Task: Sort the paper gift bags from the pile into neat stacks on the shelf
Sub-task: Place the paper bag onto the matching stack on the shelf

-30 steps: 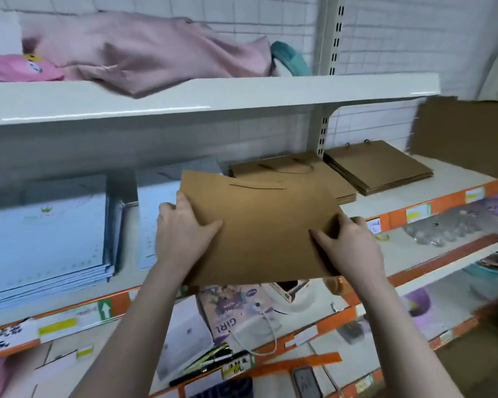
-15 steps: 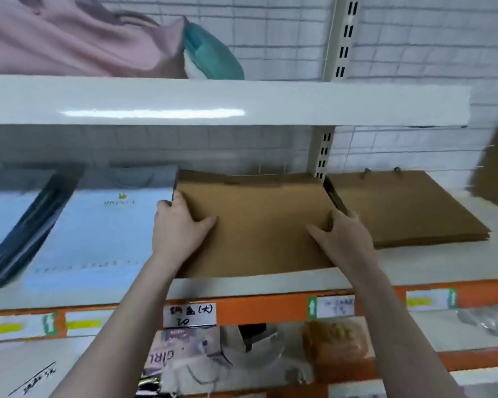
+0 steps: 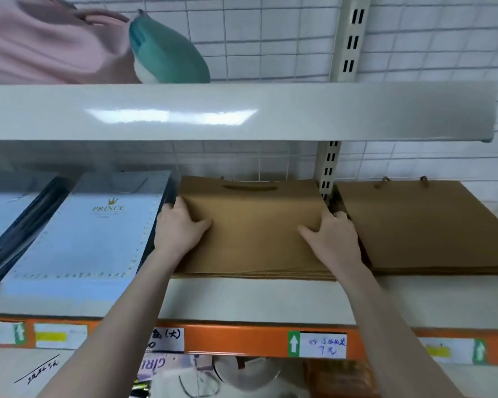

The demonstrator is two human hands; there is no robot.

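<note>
Brown kraft bag (image 3: 256,225) lying flat atop the middle stack (image 3: 253,273) on the shelf (image 3: 242,300), handle end toward the back wall. Left hand (image 3: 179,228) gripping the bag's left edge: thumb on top, fingers curled over the edge and partly hidden. Right hand (image 3: 332,239) gripping the bag's right edge likewise: thumb on the top face, fingertips wrapped over the side. Both forearms crossing the shelf's orange front rail (image 3: 236,340).

Positions relative to the middle stack:
- Just left, touching or nearly so: blue bags (image 3: 92,231) printed "PRINCE", with darker bags further left.
- Just right, past the slotted upright (image 3: 328,168): second brown stack (image 3: 426,225), cord handles at the back.
- Above: upper shelf (image 3: 242,110) carrying pink fabric (image 3: 46,44) and a teal item (image 3: 170,53).
- Below, on the rail: price labels (image 3: 322,344), handwritten, partly unreadable.
</note>
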